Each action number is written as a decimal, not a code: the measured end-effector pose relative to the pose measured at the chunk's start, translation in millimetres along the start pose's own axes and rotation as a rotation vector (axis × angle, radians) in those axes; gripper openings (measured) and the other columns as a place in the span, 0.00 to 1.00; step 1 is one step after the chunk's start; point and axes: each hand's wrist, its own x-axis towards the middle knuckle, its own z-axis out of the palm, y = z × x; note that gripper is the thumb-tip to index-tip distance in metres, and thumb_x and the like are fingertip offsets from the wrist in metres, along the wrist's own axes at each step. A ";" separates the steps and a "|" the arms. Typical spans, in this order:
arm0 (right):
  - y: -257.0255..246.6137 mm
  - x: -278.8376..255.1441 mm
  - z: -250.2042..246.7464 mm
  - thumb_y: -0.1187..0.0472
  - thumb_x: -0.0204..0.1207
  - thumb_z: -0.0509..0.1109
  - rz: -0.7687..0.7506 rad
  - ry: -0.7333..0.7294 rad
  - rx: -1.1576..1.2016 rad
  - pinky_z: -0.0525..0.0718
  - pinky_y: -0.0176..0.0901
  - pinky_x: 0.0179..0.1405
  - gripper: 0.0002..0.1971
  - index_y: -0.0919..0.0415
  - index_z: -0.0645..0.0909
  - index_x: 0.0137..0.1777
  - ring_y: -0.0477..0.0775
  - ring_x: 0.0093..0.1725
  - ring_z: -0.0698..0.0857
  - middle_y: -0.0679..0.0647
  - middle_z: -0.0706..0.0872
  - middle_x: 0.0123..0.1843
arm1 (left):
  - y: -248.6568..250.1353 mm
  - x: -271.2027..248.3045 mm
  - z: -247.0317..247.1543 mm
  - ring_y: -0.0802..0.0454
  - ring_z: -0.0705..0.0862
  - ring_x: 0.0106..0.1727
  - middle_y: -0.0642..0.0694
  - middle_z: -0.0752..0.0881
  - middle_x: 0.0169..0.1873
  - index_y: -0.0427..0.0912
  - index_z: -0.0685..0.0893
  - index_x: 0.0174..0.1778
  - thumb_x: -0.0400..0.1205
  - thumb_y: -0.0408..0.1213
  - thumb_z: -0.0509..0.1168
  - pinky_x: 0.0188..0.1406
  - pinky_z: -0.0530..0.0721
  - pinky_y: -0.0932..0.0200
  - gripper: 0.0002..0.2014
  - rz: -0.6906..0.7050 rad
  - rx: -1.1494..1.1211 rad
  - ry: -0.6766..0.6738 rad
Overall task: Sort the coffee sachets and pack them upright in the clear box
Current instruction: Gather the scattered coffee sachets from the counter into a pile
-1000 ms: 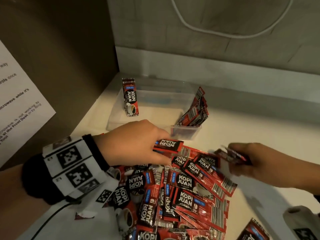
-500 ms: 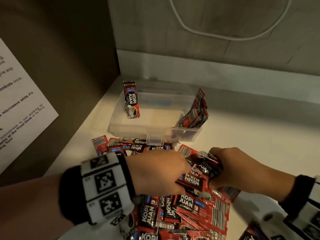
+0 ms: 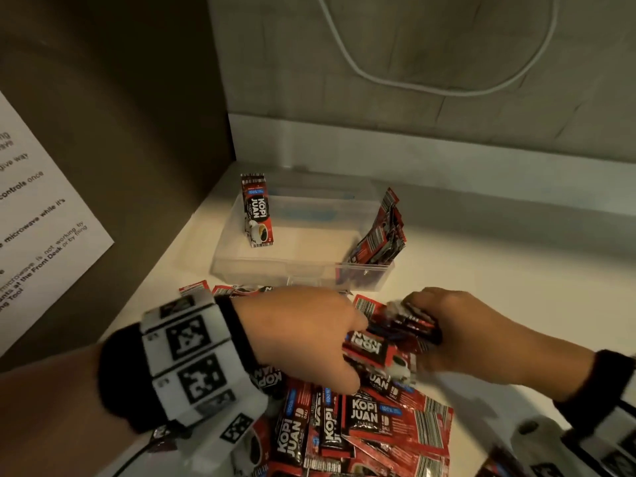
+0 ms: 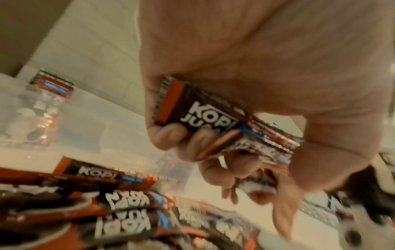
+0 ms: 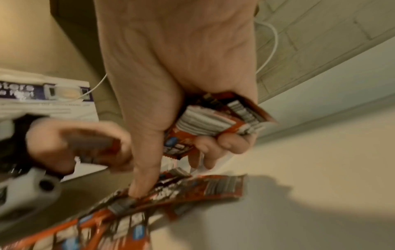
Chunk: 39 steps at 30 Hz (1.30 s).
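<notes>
A heap of red-and-black coffee sachets (image 3: pixel 371 421) lies on the pale counter in front of the clear box (image 3: pixel 275 270). One sachet (image 3: pixel 257 211) stands upright in the box's left end, and a leaning bunch (image 3: pixel 378 235) fills its right end. My left hand (image 3: pixel 309 339) hovers over the heap and grips one sachet (image 4: pixel 198 111) in curled fingers. My right hand (image 3: pixel 457 328) holds a small stack of sachets (image 5: pixel 218 118), and its thumb (image 5: pixel 138 186) presses on the heap. The two hands almost touch.
A dark side panel with a printed paper notice (image 3: pixel 34 228) stands at the left. A tiled back wall with a white cable (image 3: pixel 430 87) rises behind the box. Bare counter (image 3: pixel 516 270) lies to the right of the box and the heap.
My left hand drew back from near the box to the heap with a sachet. My right hand moved left with its stack, and both hands met over the heap.
</notes>
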 end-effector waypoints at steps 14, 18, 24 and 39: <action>-4.0 5.9 15.0 0.51 0.73 0.71 -0.086 -0.146 -0.045 0.86 0.38 0.46 0.15 0.50 0.78 0.58 0.40 0.48 0.87 0.44 0.89 0.53 | -39.5 13.6 -63.5 0.57 0.71 0.34 0.49 0.75 0.36 0.44 0.76 0.51 0.72 0.34 0.54 0.35 0.69 0.60 0.13 0.101 -1.255 0.608; -5.6 2.1 15.5 0.51 0.75 0.70 -0.102 -0.162 0.008 0.86 0.33 0.45 0.15 0.49 0.78 0.61 0.38 0.47 0.87 0.44 0.89 0.53 | -41.2 51.6 -67.5 0.54 0.72 0.38 0.45 0.76 0.40 0.41 0.75 0.56 0.73 0.20 0.52 0.35 0.69 0.62 0.19 -0.027 -1.338 0.804; -3.8 -2.0 -11.9 0.61 0.76 0.73 -0.065 -0.181 0.237 0.83 0.34 0.37 0.09 0.49 0.78 0.50 0.42 0.39 0.86 0.48 0.88 0.45 | -51.6 90.5 -63.7 0.48 0.77 0.43 0.44 0.78 0.41 0.43 0.74 0.56 0.81 0.20 0.54 0.44 0.77 0.55 0.15 -0.228 -1.146 0.816; -32.3 56.3 -102.0 0.67 0.80 0.61 -0.033 0.639 1.228 0.79 0.49 0.35 0.07 0.58 0.72 0.41 0.56 0.39 0.82 0.58 0.86 0.39 | -57.1 126.7 -41.0 0.36 0.86 0.48 0.32 0.86 0.47 0.36 0.80 0.51 0.78 0.26 0.58 0.52 0.88 0.38 0.10 -0.260 -1.229 0.517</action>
